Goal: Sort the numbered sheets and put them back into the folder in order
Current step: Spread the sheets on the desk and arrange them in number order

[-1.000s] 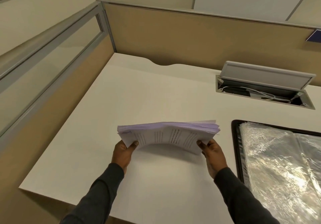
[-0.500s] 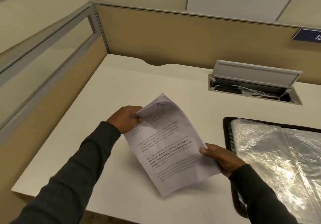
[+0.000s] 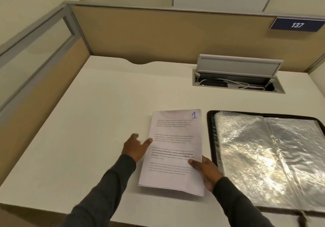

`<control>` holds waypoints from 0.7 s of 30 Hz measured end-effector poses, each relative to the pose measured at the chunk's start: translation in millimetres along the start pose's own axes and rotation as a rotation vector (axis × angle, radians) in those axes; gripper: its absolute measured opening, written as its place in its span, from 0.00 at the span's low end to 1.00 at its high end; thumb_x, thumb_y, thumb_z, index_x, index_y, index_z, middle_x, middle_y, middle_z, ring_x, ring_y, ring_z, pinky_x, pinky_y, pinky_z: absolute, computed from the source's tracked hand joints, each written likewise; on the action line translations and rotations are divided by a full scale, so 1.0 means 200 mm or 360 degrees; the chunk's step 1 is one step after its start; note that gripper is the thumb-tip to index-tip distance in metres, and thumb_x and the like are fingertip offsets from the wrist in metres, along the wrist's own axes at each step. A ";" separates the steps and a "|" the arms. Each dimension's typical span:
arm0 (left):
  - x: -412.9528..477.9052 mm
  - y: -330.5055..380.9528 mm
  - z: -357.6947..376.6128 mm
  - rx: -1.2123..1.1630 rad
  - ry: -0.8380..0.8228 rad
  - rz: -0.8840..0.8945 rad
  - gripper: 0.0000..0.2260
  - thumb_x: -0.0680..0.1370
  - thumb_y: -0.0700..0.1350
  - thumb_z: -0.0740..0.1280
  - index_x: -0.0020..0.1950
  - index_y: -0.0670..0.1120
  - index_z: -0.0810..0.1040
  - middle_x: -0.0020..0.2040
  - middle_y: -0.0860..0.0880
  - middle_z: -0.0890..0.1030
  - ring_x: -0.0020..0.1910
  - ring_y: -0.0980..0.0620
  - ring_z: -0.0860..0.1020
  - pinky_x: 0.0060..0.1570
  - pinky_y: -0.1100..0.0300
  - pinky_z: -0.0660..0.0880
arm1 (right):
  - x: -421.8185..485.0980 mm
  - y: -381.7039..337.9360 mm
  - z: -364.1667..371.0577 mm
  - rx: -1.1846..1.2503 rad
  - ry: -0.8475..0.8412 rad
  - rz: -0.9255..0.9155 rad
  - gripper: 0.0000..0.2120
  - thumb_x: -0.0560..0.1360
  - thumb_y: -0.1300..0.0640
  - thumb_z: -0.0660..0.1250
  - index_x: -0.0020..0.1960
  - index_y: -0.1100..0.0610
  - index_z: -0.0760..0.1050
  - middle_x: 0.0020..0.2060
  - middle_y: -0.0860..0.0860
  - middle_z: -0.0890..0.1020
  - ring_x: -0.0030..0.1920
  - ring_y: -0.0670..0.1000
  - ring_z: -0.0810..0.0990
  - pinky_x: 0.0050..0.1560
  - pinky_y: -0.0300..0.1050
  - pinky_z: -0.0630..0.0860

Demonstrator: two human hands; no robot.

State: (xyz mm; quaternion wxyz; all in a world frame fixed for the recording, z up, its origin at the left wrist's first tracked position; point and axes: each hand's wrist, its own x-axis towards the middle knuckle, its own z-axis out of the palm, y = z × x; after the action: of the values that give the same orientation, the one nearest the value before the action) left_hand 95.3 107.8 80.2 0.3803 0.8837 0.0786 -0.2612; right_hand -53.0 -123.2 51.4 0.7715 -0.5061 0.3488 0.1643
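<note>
The right hand (image 3: 206,172) grips the stack of sheets (image 3: 174,149) at its right edge near the lower corner. The thumb (image 3: 193,162) is laid flat on the top page and the other fingers are curled along and under the edge. The left hand (image 3: 136,148) is spread, with its fingers straight and apart. It is blurred, and the tip of the forefinger (image 3: 149,141) meets the left edge of the stack about halfway up; it holds nothing. Both arms wear dark sleeves (image 3: 105,191).

The stack lies face up on the white desk (image 3: 88,121), long side running away from the person and tilted a little to the left at its near end. Whether the near right corner is lifted off the desk cannot be told. The top page carries blocks of printed text, one partly in bold, and a handwritten blue "1" (image 3: 194,115) in its upper right corner.

Just beside the stack on the right lies the folder (image 3: 210,138), open and flat, with a black rim. It is filled with clear plastic pockets (image 3: 263,156) that shine under the light. The right hand rests in the narrow strip between stack and folder.

Further back on the desk, behind the folder, a grey hatch (image 3: 239,64) stands open over a recess with white cables (image 3: 237,84) inside. A tan partition (image 3: 158,33) closes off the back of the desk and bears a dark blue sign (image 3: 297,25) reading 137 at its right end. A partition with a glass panel (image 3: 35,50) runs along the left side.
</note>
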 end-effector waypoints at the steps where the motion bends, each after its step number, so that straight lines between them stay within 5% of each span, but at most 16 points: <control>1: -0.03 -0.03 0.04 -0.0053 -0.0029 -0.0058 0.28 0.74 0.58 0.71 0.67 0.43 0.72 0.61 0.43 0.79 0.58 0.43 0.78 0.61 0.52 0.74 | 0.01 0.01 -0.03 0.0029 0.0007 0.0022 0.15 0.80 0.64 0.66 0.66 0.58 0.75 0.57 0.59 0.85 0.57 0.63 0.84 0.63 0.66 0.77; 4: -0.10 -0.08 0.14 -0.0169 0.0057 -0.0118 0.13 0.74 0.53 0.74 0.45 0.45 0.76 0.45 0.47 0.81 0.45 0.46 0.79 0.48 0.53 0.78 | 0.02 0.02 -0.09 0.0043 -0.0004 0.0081 0.15 0.80 0.65 0.66 0.66 0.58 0.75 0.57 0.59 0.85 0.57 0.64 0.84 0.63 0.67 0.76; 6: -0.12 -0.09 0.18 -0.0173 0.0116 -0.0154 0.14 0.74 0.50 0.74 0.38 0.44 0.72 0.38 0.47 0.79 0.37 0.48 0.76 0.41 0.55 0.75 | 0.02 0.02 -0.11 0.0017 -0.0014 0.0103 0.15 0.80 0.65 0.66 0.66 0.59 0.75 0.57 0.59 0.85 0.57 0.64 0.84 0.63 0.67 0.76; 13: -0.12 -0.11 0.24 -0.0193 0.0176 -0.0178 0.13 0.77 0.44 0.71 0.35 0.42 0.74 0.35 0.46 0.78 0.34 0.49 0.73 0.35 0.60 0.70 | 0.00 -0.01 -0.13 -0.0140 -0.0058 0.0034 0.17 0.78 0.56 0.70 0.67 0.54 0.75 0.57 0.55 0.85 0.57 0.59 0.85 0.62 0.64 0.78; 21: -0.03 -0.19 0.07 -0.0089 0.0346 -0.0025 0.12 0.80 0.40 0.64 0.37 0.46 0.77 0.39 0.50 0.79 0.39 0.51 0.75 0.41 0.63 0.69 | 0.01 -0.03 -0.01 -0.0210 0.0016 -0.0056 0.18 0.79 0.51 0.69 0.67 0.52 0.73 0.56 0.53 0.86 0.56 0.58 0.85 0.60 0.62 0.80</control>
State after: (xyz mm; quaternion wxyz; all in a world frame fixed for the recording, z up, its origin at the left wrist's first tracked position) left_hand 72.0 124.5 52.4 0.3920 0.8952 0.1336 -0.1646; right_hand -49.4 -127.7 52.8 0.7374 -0.5628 0.3322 0.1708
